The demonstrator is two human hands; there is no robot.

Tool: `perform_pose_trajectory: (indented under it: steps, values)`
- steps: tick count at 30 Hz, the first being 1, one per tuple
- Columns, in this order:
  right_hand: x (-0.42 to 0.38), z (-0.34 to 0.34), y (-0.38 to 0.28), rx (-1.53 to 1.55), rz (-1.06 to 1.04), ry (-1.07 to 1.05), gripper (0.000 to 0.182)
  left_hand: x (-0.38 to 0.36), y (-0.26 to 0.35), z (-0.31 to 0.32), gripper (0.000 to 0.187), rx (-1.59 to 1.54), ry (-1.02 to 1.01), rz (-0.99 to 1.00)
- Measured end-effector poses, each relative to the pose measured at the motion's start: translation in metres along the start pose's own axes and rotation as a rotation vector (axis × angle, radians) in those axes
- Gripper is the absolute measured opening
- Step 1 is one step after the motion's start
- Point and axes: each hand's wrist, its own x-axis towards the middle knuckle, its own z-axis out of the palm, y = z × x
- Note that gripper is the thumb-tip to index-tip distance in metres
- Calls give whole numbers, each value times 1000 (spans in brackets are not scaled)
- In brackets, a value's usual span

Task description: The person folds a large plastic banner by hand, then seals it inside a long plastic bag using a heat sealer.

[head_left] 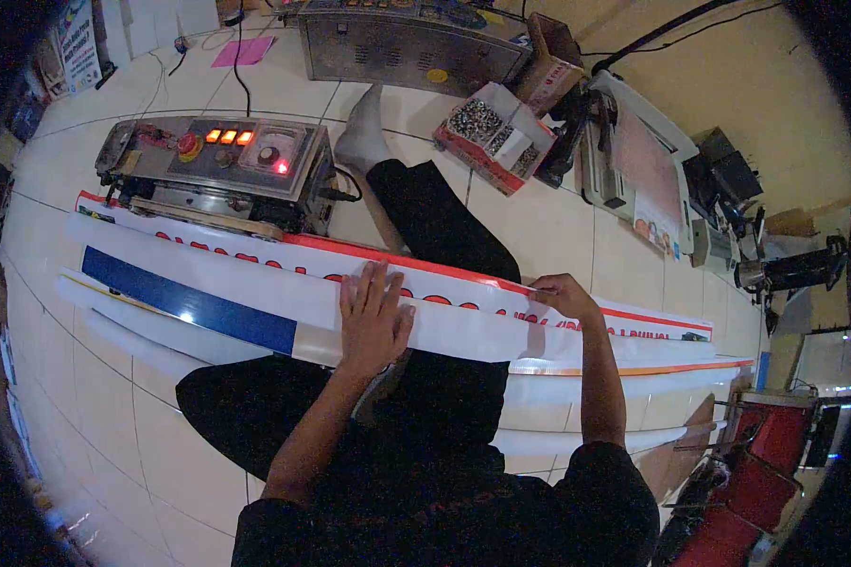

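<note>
A long white vinyl banner (255, 285) with red lettering and a red border lies folded lengthwise across my lap and legs. My left hand (373, 323) rests flat on the banner near its middle, fingers stretched out and pointing away from me. Farther right, my right hand (565, 299) pinches the banner's red far edge between thumb and fingers. The banner's left part runs along a metal machine (217, 175) with a belt, lit orange switches and a red knob. Part of the lettering is hidden by the fold.
Beyond the machine stands a larger metal cabinet (407, 52). A red and white box (497, 140) of small metal pieces sits on the tiled floor, beside a cardboard box (548, 64). A printer-like device (633, 151) is at right, red chairs (752, 472) at lower right.
</note>
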Motion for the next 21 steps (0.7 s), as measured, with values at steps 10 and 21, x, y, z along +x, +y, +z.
perform_pose_trajectory:
  steps: [10, 21]
  values:
    - [26, -9, 1, 118, 226, -356, 19, -6, -1, 7, 33, -102, 97, 139]
    - [9, 7, -27, 31, 217, -16, 12, -2, -3, -8, 21, -117, 220, 42]
